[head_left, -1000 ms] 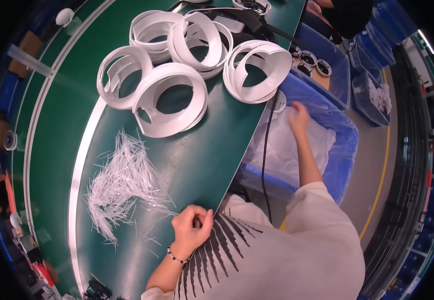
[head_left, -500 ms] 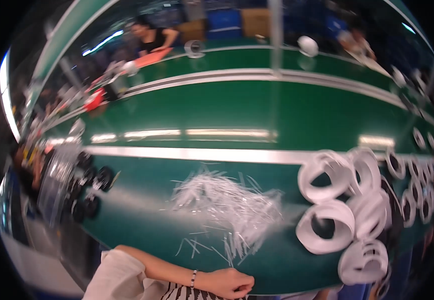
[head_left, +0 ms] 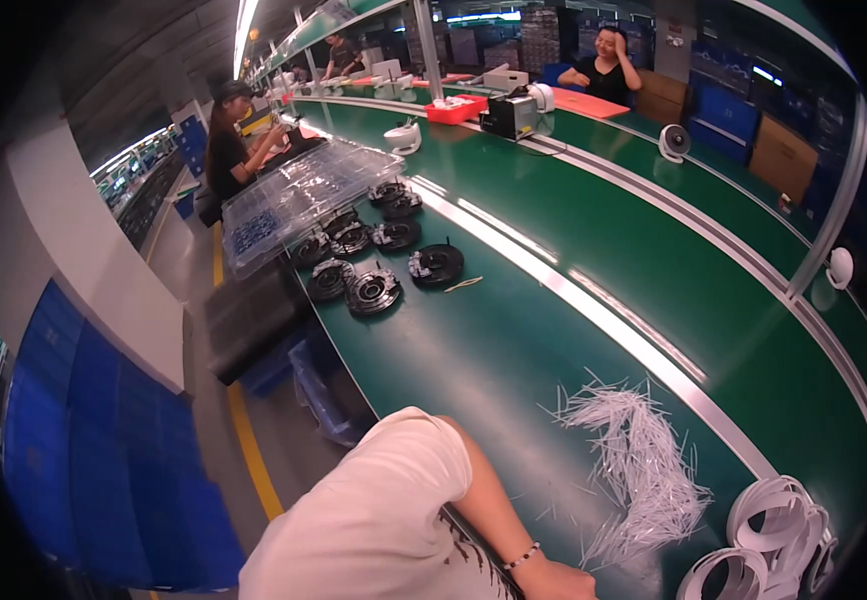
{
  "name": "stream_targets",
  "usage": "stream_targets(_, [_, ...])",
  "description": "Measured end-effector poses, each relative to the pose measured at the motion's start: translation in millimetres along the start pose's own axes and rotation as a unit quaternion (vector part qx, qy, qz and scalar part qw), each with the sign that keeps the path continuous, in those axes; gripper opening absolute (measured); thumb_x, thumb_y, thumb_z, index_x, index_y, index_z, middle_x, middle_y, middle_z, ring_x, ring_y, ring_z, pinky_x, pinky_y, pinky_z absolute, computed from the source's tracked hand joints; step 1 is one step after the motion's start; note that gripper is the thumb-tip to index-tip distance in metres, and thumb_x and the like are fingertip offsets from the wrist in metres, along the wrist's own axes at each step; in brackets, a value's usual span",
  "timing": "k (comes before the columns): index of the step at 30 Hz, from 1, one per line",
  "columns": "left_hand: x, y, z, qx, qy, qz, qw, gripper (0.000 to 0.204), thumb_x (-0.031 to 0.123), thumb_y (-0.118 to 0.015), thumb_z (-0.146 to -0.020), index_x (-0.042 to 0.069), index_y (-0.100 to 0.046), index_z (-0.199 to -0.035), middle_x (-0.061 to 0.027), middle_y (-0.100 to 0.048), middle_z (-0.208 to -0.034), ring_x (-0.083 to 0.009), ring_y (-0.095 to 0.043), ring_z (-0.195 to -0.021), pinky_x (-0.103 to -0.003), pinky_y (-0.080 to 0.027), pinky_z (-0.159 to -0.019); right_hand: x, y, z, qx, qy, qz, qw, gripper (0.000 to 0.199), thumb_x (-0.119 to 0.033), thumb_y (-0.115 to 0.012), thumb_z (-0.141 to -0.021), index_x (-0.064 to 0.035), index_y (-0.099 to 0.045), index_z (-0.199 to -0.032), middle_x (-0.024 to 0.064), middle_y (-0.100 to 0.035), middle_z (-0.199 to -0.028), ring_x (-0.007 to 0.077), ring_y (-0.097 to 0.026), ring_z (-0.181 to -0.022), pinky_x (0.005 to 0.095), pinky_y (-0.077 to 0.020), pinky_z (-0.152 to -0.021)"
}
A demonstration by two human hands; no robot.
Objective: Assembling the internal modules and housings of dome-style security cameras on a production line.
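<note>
We look along a long green conveyor belt (head_left: pixel 574 330) that curves away through a factory hall, with a pale metal rail (head_left: pixel 654 350) running down its middle. Our left hand (head_left: pixel 554 580) shows only at the bottom edge, resting on the belt beside a loose heap of thin white strips (head_left: pixel 644 460); most of it is cut off, so we cannot tell whether its fingers are spread or closed, and a beaded bracelet (head_left: pixel 522 556) sits at the wrist. Our right hand is out of the picture. Coiled white rings (head_left: pixel 774 540) lie just right of the strips. Farther up the belt we see a cluster of round black parts (head_left: pixel 384 255) near a stack of clear plastic trays (head_left: pixel 304 195). A person in black (head_left: pixel 229 145) works on the left, another (head_left: pixel 609 65) sits across the line, and blue crates (head_left: pixel 84 440) line the yellow-striped floor.
</note>
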State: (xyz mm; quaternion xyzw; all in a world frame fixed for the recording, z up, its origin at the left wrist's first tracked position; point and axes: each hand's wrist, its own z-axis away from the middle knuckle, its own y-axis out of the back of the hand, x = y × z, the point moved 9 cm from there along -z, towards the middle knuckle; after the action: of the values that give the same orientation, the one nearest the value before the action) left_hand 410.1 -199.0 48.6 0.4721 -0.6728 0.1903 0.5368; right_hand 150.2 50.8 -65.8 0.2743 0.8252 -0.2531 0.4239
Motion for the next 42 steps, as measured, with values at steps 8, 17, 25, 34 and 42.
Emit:
stream_targets(8, [-15,-16,7,-0.069,-0.042,0.010,0.997,0.008,0.006,-0.050,-0.069,0.003,-0.042,-0.067,-0.0121,-0.046,-0.054,-0.0305,-0.048,-0.050,-0.036,-0.038,-0.046,-62,97,93,0.176,-0.058,-0.110,0.977,0.034,-0.012,-0.050,-0.074,0.0017,-0.048,-0.106,0.0162,-0.053,-0.104,0.0302,-0.053,-0.092,0.0377,-0.0424,-0.081])
stream_targets(17, [-18,6,-2,-0.095,0.060,-0.008,0.994,0.007,0.006,-0.054,-0.070,0.006,-0.047,-0.071,-0.0063,-0.051,-0.058,-0.0196,-0.053,-0.049,-0.030,-0.043,-0.045,-359,140,468,0.650,0.060,-0.046,0.756,0.037,-0.014,-0.048,-0.078,0.0012,-0.046,-0.111,0.0143,-0.052,-0.108,0.0290,-0.052,-0.094,0.0369,-0.0416,-0.085])
stream_targets(25, [-14,-11,-4,-0.129,0.051,-0.001,0.990,0.013,0.002,-0.057,-0.068,0.004,-0.045,-0.068,-0.0044,-0.048,-0.054,-0.0147,-0.048,-0.043,-0.026,-0.039,-0.041,-341,111,413,0.650,0.034,-0.154,0.744,0.039,-0.010,-0.051,-0.079,0.0034,-0.040,-0.114,0.0135,-0.054,-0.104,0.0237,-0.055,-0.090,0.0339,-0.0442,-0.082])
stream_targets(34, [-9,-4,-3,-0.112,0.049,-0.027,0.992,0.015,0.001,-0.060,-0.069,0.003,-0.047,-0.064,-0.0028,-0.047,-0.050,-0.0089,-0.046,-0.040,-0.020,-0.035,-0.037,-365,104,387,0.713,-0.023,0.411,0.568,0.060,-0.009,-0.039,-0.086,-0.0004,0.000,-0.131,0.0180,-0.005,-0.138,0.0262,-0.009,-0.127,0.0341,-0.0092,-0.102])
stream_targets(42, [-12,-14,-7,-0.105,0.052,-0.032,0.993,0.014,0.004,-0.062,-0.070,0.005,-0.049,-0.065,0.0000,-0.046,-0.050,-0.0058,-0.042,-0.040,-0.019,-0.033,-0.037,-381,105,416,0.697,0.017,0.376,0.610,0.054,-0.024,-0.031,-0.091,-0.0044,-0.002,-0.133,0.0113,-0.003,-0.139,0.0247,-0.010,-0.127,0.0399,-0.0127,-0.102])
